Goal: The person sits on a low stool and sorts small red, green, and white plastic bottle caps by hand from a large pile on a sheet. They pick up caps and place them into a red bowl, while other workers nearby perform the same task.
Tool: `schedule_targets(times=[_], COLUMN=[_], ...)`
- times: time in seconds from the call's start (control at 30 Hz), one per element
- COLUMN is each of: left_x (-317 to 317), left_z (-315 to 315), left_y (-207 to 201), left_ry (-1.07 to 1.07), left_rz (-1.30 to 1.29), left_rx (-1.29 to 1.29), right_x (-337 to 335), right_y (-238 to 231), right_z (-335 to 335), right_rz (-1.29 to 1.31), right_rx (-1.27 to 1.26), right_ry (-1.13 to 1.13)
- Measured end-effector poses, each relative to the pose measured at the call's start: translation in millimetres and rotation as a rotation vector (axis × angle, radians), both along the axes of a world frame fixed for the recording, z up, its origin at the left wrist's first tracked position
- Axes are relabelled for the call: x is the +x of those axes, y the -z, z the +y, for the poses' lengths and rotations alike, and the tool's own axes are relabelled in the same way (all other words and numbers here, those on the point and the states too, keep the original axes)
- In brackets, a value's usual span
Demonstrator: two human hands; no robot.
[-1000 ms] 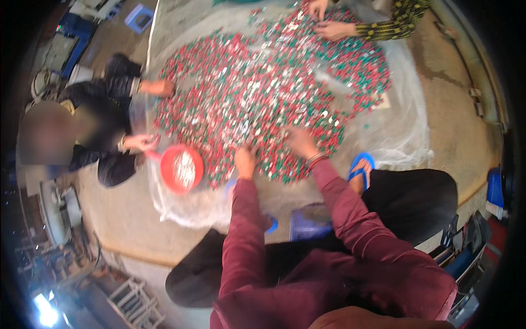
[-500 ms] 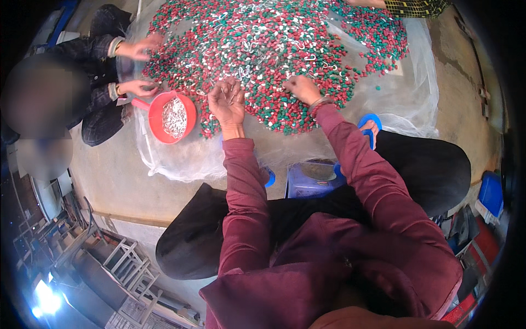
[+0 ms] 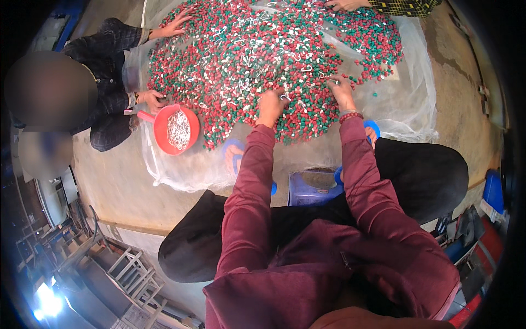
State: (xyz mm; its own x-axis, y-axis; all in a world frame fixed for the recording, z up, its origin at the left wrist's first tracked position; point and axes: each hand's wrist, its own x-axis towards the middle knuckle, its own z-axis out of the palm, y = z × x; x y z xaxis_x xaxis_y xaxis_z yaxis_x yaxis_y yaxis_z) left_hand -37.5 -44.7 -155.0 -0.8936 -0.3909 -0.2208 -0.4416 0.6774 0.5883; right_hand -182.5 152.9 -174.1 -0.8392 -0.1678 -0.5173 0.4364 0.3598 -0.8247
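A wide pile of small red, green and white pieces lies in front of me, with thin white hooks scattered through it. My left hand is palm down at the pile's near side, its fingers closed on what looks like a small white hook at the fingertips. To its right, my right hand reaches over the pile's right edge. Its fingers are pinched together with a bit of white showing between them; the exact piece is too small to name. A red pan with a handle, holding white hooks, stands at the left.
Under the pile spreads a translucent plastic sheet. A co-worker's hands are at the left, one over the pile and one beside the pan. Another person's hand is at the far edge. A purple plastic stool stands between my legs.
My left hand has turned from palm up to palm down and moved right. My right hand has shifted right as well. The co-worker's farther hand has reached farther over the pile.
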Motion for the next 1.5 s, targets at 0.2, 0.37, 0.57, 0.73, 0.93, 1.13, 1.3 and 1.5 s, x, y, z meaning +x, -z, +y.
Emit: schedule_targets(times=[0.2, 0.37, 0.57, 0.73, 0.93, 1.13, 1.3, 1.5], left_x=[0, 31, 62, 71, 66, 32, 15, 32], left_z=[19, 16, 7, 0, -60, -92, -58, -9], left_y=[11, -15, -17, -25, -21, 11, 11, -24], left_ry=[-0.061, -0.408, -0.628, -0.699, -0.823, -0.598, -0.524, -0.668], left_rz=[0.085, 0.079, 0.188, 0.538, 0.777, 0.311, 0.065, 0.378], left_rx=[-0.112, 0.175, 1.377, 1.598, 1.460, 0.265, 0.226, 0.789], right_x=[-5, 13, 31, 32, 19, 16, 30, 47], right_y=[17, 25, 25, 3, -48, -95, -108, -89], right_z=[-2, -46, -50, -34, -1, -16, -36, -55], right_rz=[0.332, 0.334, 0.255, 0.015, -0.307, -0.296, -0.385, -0.523], right_rx=[0.103, 0.351, 0.253, -0.258, -0.875, -1.106, -1.248, -1.204], right_ry=[-0.200, -0.384, -0.445, -0.077, -0.006, -0.280, -0.337, -0.241])
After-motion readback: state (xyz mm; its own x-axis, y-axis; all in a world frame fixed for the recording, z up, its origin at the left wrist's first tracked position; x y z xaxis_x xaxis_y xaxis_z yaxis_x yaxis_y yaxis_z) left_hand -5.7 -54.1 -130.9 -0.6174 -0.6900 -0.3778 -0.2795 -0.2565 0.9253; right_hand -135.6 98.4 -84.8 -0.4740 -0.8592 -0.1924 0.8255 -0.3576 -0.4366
